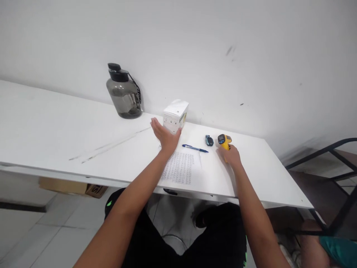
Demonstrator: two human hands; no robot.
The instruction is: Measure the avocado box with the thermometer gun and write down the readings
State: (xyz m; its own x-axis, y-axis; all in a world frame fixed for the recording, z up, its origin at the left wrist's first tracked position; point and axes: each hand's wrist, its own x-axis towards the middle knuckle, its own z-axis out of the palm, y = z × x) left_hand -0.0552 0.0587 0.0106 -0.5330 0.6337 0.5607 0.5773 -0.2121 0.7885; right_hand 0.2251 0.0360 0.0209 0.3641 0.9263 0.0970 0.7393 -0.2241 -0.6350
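Observation:
My left hand [166, 138] is at the front of a small white cardboard box [176, 111] near the wall. Its fingers are stretched out past the box's left side, and the thumb lies by the lower right front edge. Whether the palm presses on the box I cannot tell. In my right hand [231, 155] is a yellow infrared thermometer gun [224, 140], gripped by its handle, with its small screen facing me. Left of it lies a small blue and black device [209, 140]. A blue pen [195, 148] rests above a printed sheet of paper [178, 168].
A big grey water bottle [124, 93] with a black lid stands against the wall on the white table [83, 134]. Below the table sits a cardboard box [67, 186]. At right are a black metal frame [320, 154] and part of another person [315, 247].

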